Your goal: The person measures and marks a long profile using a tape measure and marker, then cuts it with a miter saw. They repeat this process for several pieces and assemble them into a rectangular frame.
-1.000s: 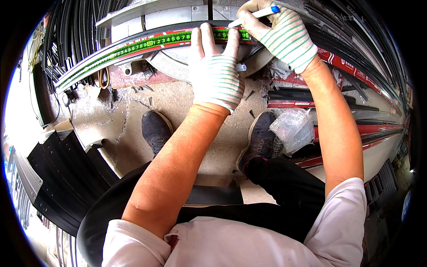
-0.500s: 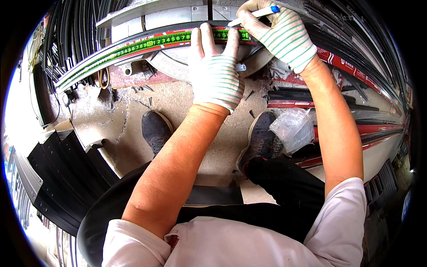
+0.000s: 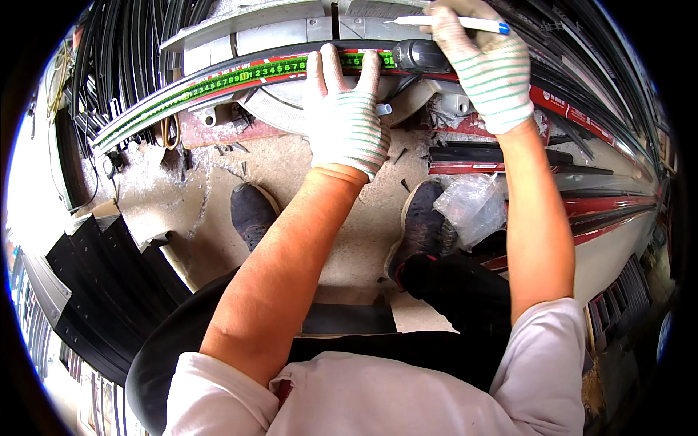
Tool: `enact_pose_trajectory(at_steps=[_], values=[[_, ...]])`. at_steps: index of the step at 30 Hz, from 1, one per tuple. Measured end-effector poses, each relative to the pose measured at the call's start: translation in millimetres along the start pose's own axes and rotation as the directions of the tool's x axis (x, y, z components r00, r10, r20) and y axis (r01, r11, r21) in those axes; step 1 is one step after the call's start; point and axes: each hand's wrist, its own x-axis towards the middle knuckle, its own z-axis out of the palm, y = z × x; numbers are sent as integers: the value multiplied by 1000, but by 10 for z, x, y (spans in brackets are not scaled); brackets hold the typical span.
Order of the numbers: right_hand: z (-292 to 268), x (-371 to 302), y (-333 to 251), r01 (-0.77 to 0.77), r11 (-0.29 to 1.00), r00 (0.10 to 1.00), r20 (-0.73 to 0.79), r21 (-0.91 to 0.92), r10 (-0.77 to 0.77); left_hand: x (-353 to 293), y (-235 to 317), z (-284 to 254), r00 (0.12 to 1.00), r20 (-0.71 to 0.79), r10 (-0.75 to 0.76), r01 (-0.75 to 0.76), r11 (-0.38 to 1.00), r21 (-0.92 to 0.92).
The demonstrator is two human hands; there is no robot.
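Note:
My left hand [image 3: 347, 123], in a white glove with green stripes, presses spread fingers over a green tape measure blade [image 3: 276, 70]. The blade lies along a long dark strip with red film [image 3: 298, 54]. A small pale tube [image 3: 383, 110] sticks out from under this hand's thumb side; how it is held is hidden. My right hand [image 3: 494, 73], gloved alike, is closed round a white pen with a blue end [image 3: 465, 22], its tip pointing left above the metal bed. Beside the right hand, the black tape measure case [image 3: 420, 56] sits at the blade's right end.
Under the strip is a metal machine bed [image 3: 283, 31] with a curved plate [image 3: 276, 109]. Black profiles stand bundled at far left [image 3: 123, 58]. Red-and-black strips [image 3: 603, 207] and crumpled clear plastic [image 3: 471, 207] lie at right. Dark folded panels [image 3: 109, 276] lie at lower left.
My right hand has moved right and lifted the pen tip off the strip; the pen has swung nearly level. The tape case now shows. My left hand stays on the blade.

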Motion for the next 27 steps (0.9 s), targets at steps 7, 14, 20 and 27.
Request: enact_pose_trajectory(at_steps=[7,14,20,27], values=[[-135,-331,-617,-367,912,924,-38,184,380,-10,-17,0,1000,-26,7,-7,1000,9],[36,-809,-575,-490,845,857,-57,212,512,-14,-37,20,998,-68,16,-15,1000,12],[132,-867,-518,-509,825,844,-45,248,534,-15,-35,5,997,-71,17,-17,1000,1],[361,-918,-401,-508,829,857,39,234,514,-17,-48,16,995,-93,41,-37,998,49]])
